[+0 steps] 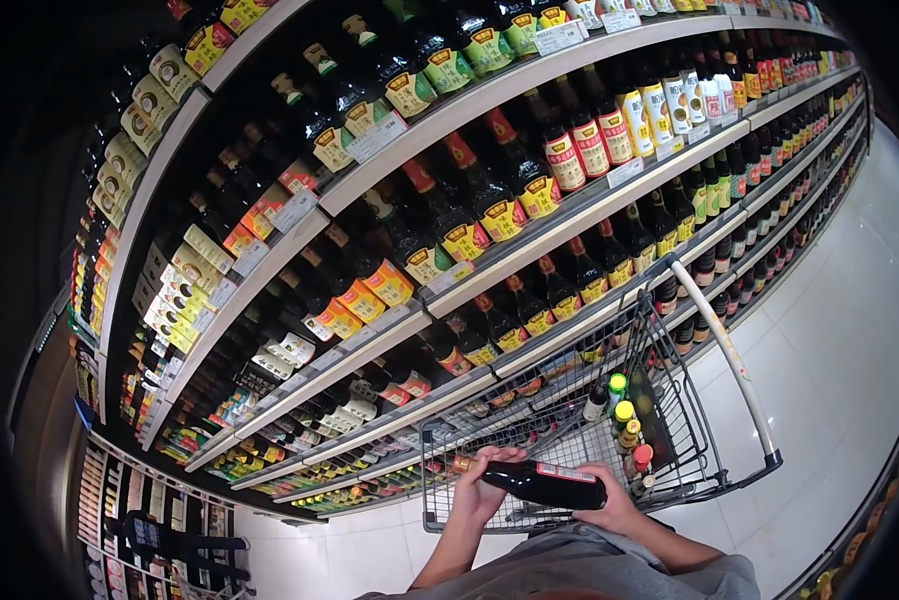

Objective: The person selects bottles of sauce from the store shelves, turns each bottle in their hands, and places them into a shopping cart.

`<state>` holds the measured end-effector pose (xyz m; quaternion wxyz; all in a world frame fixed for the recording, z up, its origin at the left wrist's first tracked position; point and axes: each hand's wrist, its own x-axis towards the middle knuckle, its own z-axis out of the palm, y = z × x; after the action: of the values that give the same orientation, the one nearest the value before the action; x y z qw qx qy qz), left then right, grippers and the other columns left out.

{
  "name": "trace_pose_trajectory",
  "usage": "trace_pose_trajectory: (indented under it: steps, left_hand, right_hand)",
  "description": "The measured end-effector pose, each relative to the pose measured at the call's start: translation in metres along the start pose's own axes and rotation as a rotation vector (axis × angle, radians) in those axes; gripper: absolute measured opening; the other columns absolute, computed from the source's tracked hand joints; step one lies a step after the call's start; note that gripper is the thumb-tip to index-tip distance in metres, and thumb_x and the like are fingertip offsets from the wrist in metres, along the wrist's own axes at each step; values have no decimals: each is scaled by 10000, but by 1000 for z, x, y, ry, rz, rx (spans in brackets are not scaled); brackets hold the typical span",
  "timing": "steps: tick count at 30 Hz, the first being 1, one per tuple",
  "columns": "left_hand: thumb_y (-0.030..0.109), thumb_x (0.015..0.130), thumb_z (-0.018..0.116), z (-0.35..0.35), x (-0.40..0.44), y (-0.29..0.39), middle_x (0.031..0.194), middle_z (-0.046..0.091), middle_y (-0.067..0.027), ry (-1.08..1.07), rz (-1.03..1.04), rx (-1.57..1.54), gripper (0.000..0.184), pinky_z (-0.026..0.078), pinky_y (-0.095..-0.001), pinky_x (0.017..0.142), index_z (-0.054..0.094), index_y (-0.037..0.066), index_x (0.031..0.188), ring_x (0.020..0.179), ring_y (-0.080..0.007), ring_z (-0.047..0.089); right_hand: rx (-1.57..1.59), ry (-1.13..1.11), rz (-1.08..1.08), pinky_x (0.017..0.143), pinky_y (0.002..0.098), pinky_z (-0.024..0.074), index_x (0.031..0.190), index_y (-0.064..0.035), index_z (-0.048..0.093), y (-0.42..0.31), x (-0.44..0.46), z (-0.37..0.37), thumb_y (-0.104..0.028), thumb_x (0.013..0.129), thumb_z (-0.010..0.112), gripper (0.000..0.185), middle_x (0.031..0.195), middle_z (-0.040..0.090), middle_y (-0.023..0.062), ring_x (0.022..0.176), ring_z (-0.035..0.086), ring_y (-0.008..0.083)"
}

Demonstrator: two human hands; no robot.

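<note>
A dark glass bottle [544, 486] with a gold-coloured cap lies nearly level between my two hands, above the near side of the shopping cart. My left hand [481, 484] is closed around its neck, just below the cap. At the other end, my right hand [607, 500] grips the base. Part of a red and white label shows along the upper side; the rest of the label is out of sight. Inside the wire shopping cart [689, 440] stand several bottles with green, yellow and red caps, such as a green-capped bottle [596, 400].
Long store shelves [459, 300] full of sauce bottles with price tags run along the far side of the cart. The cart's handle [729, 360] points right. Pale floor tiles [819, 300] stretch right. At lower left, a person in dark clothes [174, 540] stands by another shelf.
</note>
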<state>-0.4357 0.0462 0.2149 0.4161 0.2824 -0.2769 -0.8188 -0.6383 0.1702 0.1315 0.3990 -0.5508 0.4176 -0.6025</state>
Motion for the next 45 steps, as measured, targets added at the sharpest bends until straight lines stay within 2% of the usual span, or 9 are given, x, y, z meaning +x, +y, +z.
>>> trace_pose_trajectory:
  steps: [4, 8, 11, 15, 19, 22, 27, 30, 45]
  left_hand:
    - [132, 768, 662, 11, -11, 3, 1257, 515, -206, -208, -68, 132, 418, 273, -548, 1059, 517, 62, 1153, 1249, -401, 403]
    - [-85, 718, 664, 2, -4, -6, 1265, 517, -171, -251, -97, 537, 537, 372, -398, 1024, 462, 51, 1197, 1201, -284, 483]
    - [-79, 731, 679, 24, 0, -20, 1208, 563, -138, -223, -44, 787, 415, 425, -339, 960, 537, 37, 1103, 1145, -220, 522]
    - [-17, 692, 741, 31, 6, -45, 1171, 596, -133, -138, 42, 1193, 390, 440, -327, 938, 582, 14, 1047, 1087, -220, 565]
    - [-1, 692, 752, 22, 18, -66, 1175, 608, -112, -160, 55, 1414, 417, 478, -302, 885, 589, 21, 1075, 1071, -191, 579]
    - [-1, 681, 758, 0, 34, -83, 1146, 621, -114, -175, 163, 1419, 384, 499, -309, 850, 606, 27, 1033, 1024, -205, 608]
    - [33, 664, 775, -34, 68, -106, 1072, 653, -118, -271, 300, 1624, 377, 519, -295, 778, 618, 36, 1007, 925, -206, 652]
    - [52, 671, 771, -72, 100, -134, 997, 677, -105, -258, 232, 1615, 362, 522, -283, 748, 626, 49, 1002, 840, -193, 673]
    - [191, 663, 763, -144, 242, -237, 891, 681, -139, -107, -30, 1698, 365, 507, -350, 755, 659, 84, 995, 855, -281, 662]
  right_hand:
    - [42, 24, 61, 971, 326, 362, 1265, -62, 405, 14, -5, -3, 0, 569, 765, 786, 1191, 452, 114, 1147, 457, 250]
    - [917, 239, 637, 880, 474, 472, 1325, -115, 362, 35, -10, -3, 172, 500, 508, 885, 1240, 457, 178, 1144, 488, 337]
    - [1204, 413, 741, 783, 601, 465, 1265, -87, 367, 69, -14, -2, 21, 515, 470, 765, 1229, 456, 222, 1111, 496, 413]
    - [1208, 443, 889, 785, 515, 473, 1051, -37, 539, 90, -13, 1, -122, 582, 458, 483, 1045, 598, 139, 975, 574, 316]
    - [1025, 586, 1083, 662, 432, 544, 777, -91, 468, 100, -8, 2, -123, 746, 485, 47, 655, 466, 15, 580, 526, 182]
    - [445, 587, 995, 704, 383, 482, 994, -71, 532, 109, -20, 4, -161, 718, 579, 295, 914, 568, 75, 835, 576, 234]
    - [-573, 250, 474, 768, 406, 480, 1025, -24, 579, 86, -35, -4, -123, 670, 597, 369, 951, 580, 175, 941, 561, 324]
    - [-833, 45, 521, 794, 425, 477, 979, -21, 596, 83, -44, 0, -112, 652, 596, 339, 931, 585, 159, 958, 554, 318]
    - [-894, -103, 542, 761, 348, 446, 910, -37, 579, 75, -37, 0, -127, 725, 537, 209, 891, 584, 101, 878, 561, 252]
